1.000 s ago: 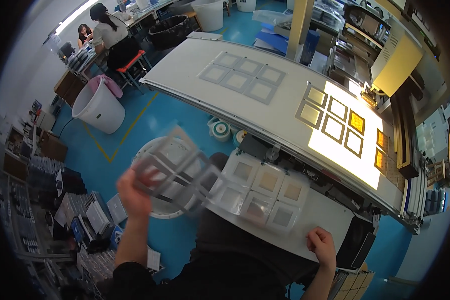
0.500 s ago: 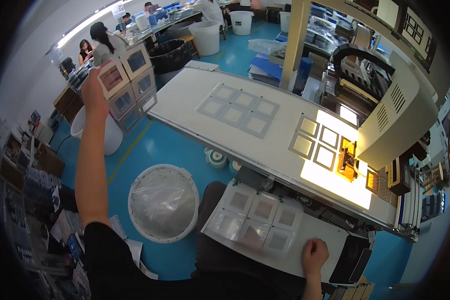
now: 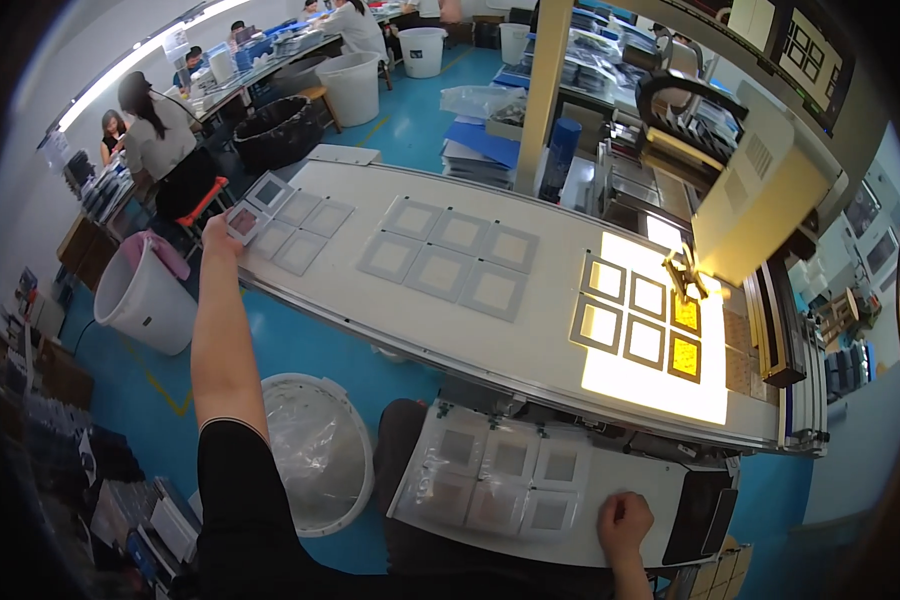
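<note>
At the far left end of the long white conveyor table (image 3: 370, 310), my left hand (image 3: 222, 240) pinches the edge of a translucent sheet of square frames (image 3: 298, 228). Part of that sheet lies on the table; the corner by my fingers juts past its edge. My right hand (image 3: 625, 524) rests curled on the white side table (image 3: 592, 490), its fingers closed; whatever may be inside is hidden. To its left lies a sheet of frames (image 3: 510, 458) under clear plastic. A second sheet of frames (image 3: 460, 262) sits mid-conveyor, and a third (image 3: 625, 315) glows on the lit right part.
A machine head (image 3: 760, 200) stands over the lit area, with small dark tooling (image 3: 688, 275) beneath it. A beige post (image 3: 542, 100) rises behind the conveyor. Below its front edge is a plastic-lined white bin (image 3: 315, 450). Other people work at benches far left.
My left hand has come down, laying the raised sheet onto the conveyor's left end. The tooling has shifted, uncovering amber squares in the lit sheet. My right hand stays put; the whole view has shifted.
</note>
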Demonstrator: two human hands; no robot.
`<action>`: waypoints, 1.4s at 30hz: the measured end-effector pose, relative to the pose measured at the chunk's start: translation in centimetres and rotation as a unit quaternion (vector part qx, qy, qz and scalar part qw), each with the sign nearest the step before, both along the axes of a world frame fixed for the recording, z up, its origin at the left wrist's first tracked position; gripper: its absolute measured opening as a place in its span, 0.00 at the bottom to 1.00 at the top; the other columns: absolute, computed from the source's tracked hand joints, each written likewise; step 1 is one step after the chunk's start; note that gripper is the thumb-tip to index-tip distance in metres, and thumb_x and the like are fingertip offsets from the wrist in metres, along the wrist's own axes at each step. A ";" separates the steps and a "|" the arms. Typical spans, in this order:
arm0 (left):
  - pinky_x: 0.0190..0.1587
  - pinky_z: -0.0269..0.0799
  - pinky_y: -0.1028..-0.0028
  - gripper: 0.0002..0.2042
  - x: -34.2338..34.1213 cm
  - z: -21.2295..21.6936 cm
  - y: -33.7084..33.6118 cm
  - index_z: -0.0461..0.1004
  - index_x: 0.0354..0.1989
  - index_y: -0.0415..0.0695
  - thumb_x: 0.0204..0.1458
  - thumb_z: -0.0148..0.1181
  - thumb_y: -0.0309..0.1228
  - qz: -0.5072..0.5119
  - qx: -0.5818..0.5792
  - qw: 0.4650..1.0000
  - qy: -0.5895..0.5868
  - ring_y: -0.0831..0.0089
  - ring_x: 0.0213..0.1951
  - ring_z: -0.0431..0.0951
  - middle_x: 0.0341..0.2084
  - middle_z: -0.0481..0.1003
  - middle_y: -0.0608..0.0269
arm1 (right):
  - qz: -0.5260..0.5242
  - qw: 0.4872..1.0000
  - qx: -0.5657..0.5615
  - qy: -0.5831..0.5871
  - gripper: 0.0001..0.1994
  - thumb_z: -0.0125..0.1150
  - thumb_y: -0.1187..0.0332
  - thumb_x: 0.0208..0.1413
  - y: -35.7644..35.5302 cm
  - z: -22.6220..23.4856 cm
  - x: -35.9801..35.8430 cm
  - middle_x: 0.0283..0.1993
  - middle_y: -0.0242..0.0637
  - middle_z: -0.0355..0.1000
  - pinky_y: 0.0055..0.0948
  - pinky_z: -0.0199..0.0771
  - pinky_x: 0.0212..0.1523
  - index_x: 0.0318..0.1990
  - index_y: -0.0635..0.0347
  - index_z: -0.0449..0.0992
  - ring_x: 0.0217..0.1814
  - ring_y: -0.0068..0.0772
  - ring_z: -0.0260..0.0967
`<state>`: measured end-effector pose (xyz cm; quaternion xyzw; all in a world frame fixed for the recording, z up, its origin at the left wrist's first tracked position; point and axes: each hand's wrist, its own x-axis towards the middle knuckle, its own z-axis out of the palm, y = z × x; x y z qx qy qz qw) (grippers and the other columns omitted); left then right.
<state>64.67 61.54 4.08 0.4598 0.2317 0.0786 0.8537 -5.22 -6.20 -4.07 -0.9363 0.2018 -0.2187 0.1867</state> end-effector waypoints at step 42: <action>0.75 0.54 0.39 0.28 -58.9 -1.5 -44.3 0.75 0.63 0.47 0.54 0.72 0.39 -0.533 0.569 0.418 -0.467 0.49 0.74 0.63 0.71 0.65 0.50 | 0.024 0.999 0.010 -0.024 0.07 0.70 0.68 0.53 -0.2 1.5 -0.3 0.25 0.37 0.73 0.45 0.76 0.28 0.30 0.52 0.76 0.28 0.47 0.75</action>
